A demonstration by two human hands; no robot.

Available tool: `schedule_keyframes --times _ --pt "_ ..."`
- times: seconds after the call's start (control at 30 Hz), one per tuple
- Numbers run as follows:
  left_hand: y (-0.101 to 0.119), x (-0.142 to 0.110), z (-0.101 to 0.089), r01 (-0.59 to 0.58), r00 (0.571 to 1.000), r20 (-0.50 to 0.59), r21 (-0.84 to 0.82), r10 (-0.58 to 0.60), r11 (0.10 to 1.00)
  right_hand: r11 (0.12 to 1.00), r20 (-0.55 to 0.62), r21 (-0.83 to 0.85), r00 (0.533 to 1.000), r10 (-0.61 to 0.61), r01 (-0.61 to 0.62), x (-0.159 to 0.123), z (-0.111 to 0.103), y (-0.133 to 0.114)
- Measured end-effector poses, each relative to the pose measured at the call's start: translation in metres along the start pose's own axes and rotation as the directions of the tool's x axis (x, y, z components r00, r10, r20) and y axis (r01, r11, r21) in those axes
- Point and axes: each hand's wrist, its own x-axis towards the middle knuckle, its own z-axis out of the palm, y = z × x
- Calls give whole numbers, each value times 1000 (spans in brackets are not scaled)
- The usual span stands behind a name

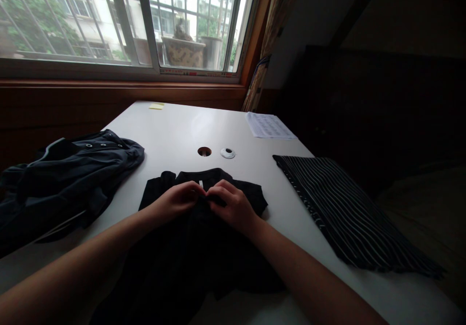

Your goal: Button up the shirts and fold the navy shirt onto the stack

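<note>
A black garment, with a collar-like upper edge and a small white label, lies spread on the white table. Over its upper middle, my left hand and my right hand meet with fingertips nearly touching. Both hands pinch the dark cloth just below the label. Which part of the garment sits between the fingers is hard to make out, since the cloth is very dark there.
The white table carries a crumpled dark garment with eyelets at left and a folded striped cloth at right. Papers, a yellow note, a cable hole and its round cover are farther back.
</note>
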Motion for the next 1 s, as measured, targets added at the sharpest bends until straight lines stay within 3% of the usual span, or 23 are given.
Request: schedule_keyframes --times 0.2,0.4,0.77,1.0 --pt "0 -1 3 -92 990 -83 207 112 974 999 -3 -33 999 -32 32 -2 -1 1" --pt "1 -2 4 -146 969 -113 454 219 879 995 -6 -52 997 -82 82 -3 -3 1" --pt "7 -6 11 -281 930 -60 523 363 805 973 -28 -135 981 -191 186 -5 -4 -3" --pt "11 -7 13 -375 867 -80 546 492 749 953 -37 -178 966 -256 246 -6 -5 -2"
